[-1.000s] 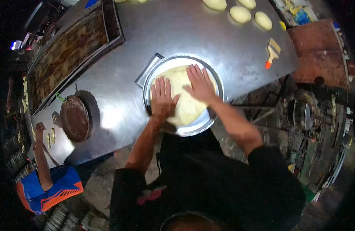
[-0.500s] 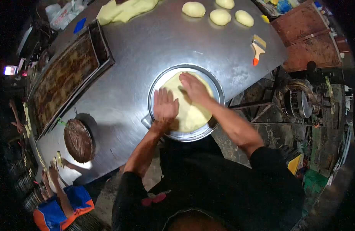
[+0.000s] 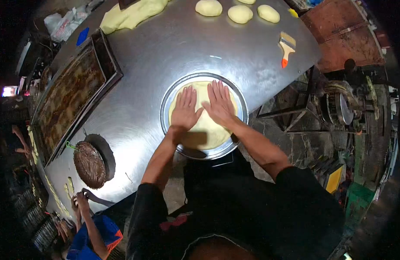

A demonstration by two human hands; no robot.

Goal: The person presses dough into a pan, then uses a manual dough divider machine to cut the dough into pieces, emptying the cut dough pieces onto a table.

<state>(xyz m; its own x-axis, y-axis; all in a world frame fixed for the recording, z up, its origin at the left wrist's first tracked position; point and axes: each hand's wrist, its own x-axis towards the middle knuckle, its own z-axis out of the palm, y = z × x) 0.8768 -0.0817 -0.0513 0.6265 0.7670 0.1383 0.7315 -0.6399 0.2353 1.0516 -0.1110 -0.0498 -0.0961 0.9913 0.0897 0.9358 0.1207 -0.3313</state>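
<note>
Light: cast from overhead onto the steel table; surroundings are left dim.
Shadow: thrown by the left hand onto the dough.
Edges: bent by fisheye; corners are blacked out.

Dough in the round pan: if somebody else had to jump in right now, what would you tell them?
Left hand: open, flat, palm down on the dough, left of its middle.
Right hand: open and flat on the dough beside it, thumbs almost meeting.
Things: the dough lies in the round metal pan at the near edge of the steel table. Three dough balls and a brush lie farther back.
Done: the dough is pressed into a flat sheet over most of the pan.
Left: bare metal shows along the left and near sides, so more spreading seems needed there.
</note>
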